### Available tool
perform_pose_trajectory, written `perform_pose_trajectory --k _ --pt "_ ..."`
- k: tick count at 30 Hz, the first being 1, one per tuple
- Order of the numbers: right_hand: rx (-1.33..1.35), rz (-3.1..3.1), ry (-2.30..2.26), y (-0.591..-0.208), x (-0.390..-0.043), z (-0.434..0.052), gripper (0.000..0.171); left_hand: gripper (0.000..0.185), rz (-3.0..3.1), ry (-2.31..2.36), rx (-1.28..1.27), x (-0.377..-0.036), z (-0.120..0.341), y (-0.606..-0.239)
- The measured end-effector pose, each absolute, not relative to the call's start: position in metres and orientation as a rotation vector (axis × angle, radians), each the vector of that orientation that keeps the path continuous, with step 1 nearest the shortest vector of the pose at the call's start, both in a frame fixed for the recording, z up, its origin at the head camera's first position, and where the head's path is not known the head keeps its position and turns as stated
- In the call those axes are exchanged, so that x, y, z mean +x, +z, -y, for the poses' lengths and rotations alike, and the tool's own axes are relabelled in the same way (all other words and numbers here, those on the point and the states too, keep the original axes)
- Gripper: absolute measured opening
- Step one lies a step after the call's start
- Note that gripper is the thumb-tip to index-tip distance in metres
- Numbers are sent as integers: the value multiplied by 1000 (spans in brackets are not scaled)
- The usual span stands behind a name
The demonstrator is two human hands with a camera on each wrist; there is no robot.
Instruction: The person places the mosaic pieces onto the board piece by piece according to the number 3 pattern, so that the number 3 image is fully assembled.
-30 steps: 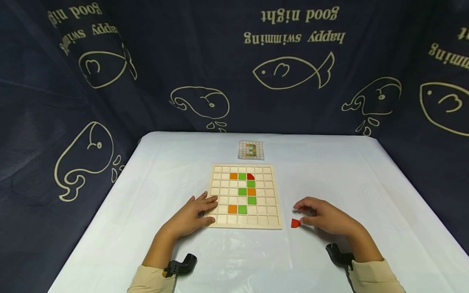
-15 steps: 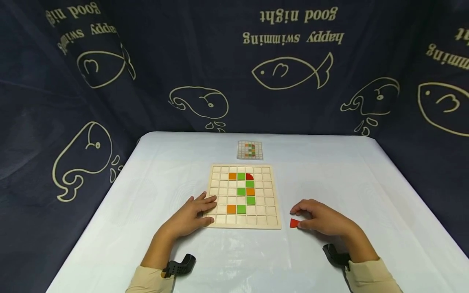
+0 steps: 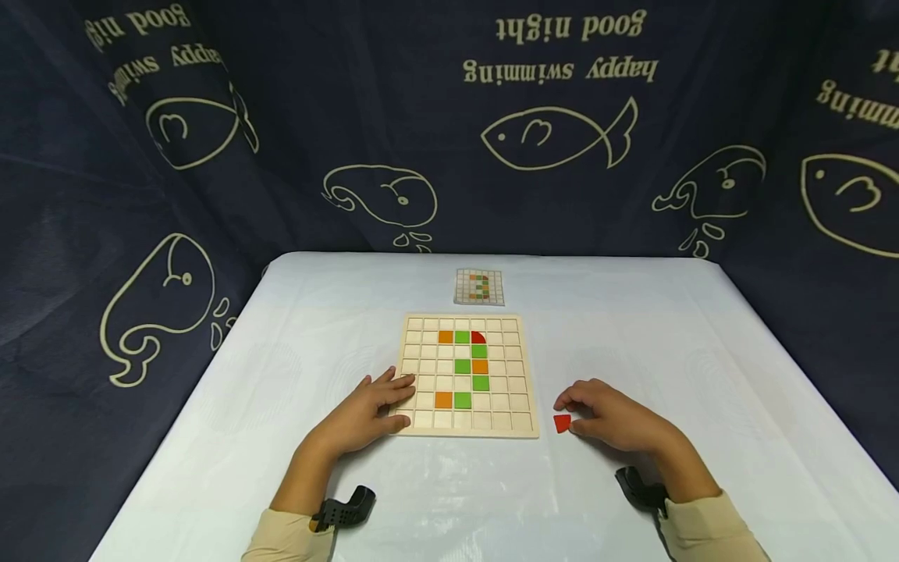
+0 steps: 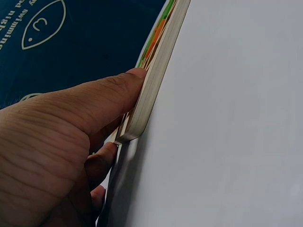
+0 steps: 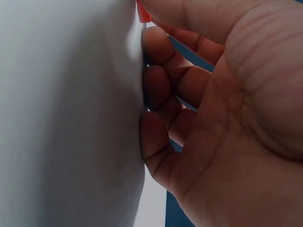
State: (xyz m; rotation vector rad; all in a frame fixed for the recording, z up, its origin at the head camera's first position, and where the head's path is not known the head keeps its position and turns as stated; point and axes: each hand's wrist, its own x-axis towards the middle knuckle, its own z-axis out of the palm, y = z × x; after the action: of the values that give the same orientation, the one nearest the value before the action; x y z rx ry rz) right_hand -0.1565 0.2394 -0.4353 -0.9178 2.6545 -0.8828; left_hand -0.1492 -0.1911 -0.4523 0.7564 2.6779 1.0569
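My left hand point(image 3: 367, 410) rests on the lower left corner of a wooden grid board point(image 3: 515, 422), fingers spread, thumb on its front edge. In the left wrist view the thumb point(image 4: 113, 94) lies on the board point(image 4: 154, 85). Orange and green square tiles and one red quarter-round tile point(image 3: 478, 338) sit in the board's cells. Right of the board, a loose red quarter-round tile point(image 3: 562, 423) lies on the table at the thumb tip of my right hand point(image 3: 614, 415). The index finger is bent above it, apart from it. The right wrist view shows only the red tile's edge point(image 5: 144, 12).
A small pattern card point(image 3: 480, 287) showing a similar coloured grid lies behind the board. The white-covered table point(image 3: 632, 328) ends at a dark blue printed cloth point(image 3: 449, 211) at the back and sides. Each wrist wears a black band point(image 3: 344, 511).
The loose red tile has turned under my right thumb and shifted slightly left, a little nearer the board. The right hand has moved slightly left with it. My left hand stays on the board.
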Motion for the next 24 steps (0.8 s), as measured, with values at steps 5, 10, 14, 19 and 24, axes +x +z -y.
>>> perform_pose_trajectory --k 5,10,14,19,24 --pt "-905 -2654 -889 -435 -156 -237 25 57 -2672 1063 762 -149 192 -453" --pt "-930 -2664 -880 -436 -155 -234 24 57 -2662 1075 759 -150 193 -455" --pt "-945 -2675 -881 -437 -156 -232 23 57 -2659 1079 755 -150 193 -455" --pt "-940 -2681 -881 -436 -155 -231 21 57 -2660 1076 755 -151 193 -455" --pt "-895 -2685 -847 -436 -157 -230 24 57 -2658 1079 757 -151 193 -453"
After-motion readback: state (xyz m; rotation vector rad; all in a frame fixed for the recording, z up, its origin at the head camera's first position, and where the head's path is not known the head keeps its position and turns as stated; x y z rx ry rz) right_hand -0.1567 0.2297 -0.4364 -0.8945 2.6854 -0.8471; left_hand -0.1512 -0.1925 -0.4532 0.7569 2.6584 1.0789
